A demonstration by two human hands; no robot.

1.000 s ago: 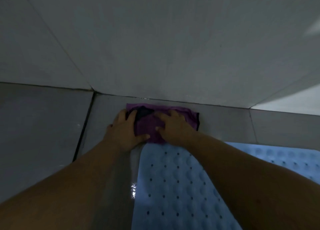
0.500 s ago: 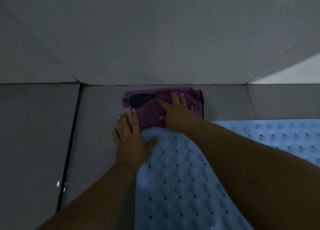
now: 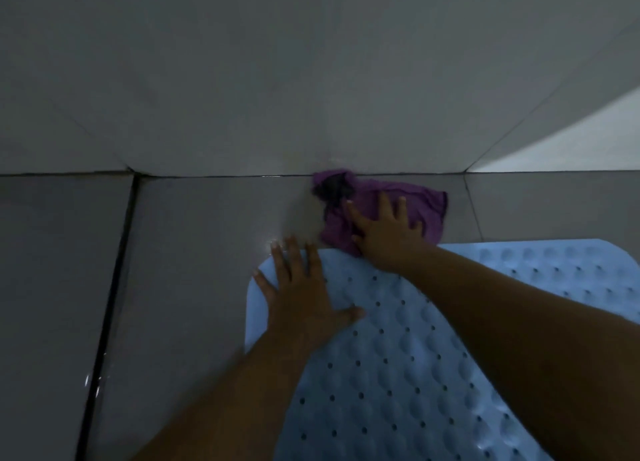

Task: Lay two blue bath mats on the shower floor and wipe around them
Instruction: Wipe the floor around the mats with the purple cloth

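Note:
A light blue bath mat (image 3: 398,374) with bumps and small holes lies flat on the grey tiled floor, filling the lower right of the view. My left hand (image 3: 301,294) rests flat on its rounded far-left corner, fingers spread. A crumpled purple cloth (image 3: 367,197) with a dark patch lies on the floor tile between the mat's far edge and the wall. My right hand (image 3: 384,232) presses flat on the cloth, fingers apart. I see only this one mat; my right forearm covers part of it.
The grey tiled wall (image 3: 277,96) rises right behind the cloth. A dark grout line (image 3: 114,273) runs along the floor on the left, with wet glints near it. A bright lit patch (image 3: 571,141) shows on the wall at the right.
My left hand has left the cloth and come back onto the mat's corner. My right hand has slid the cloth to the right along the wall's foot.

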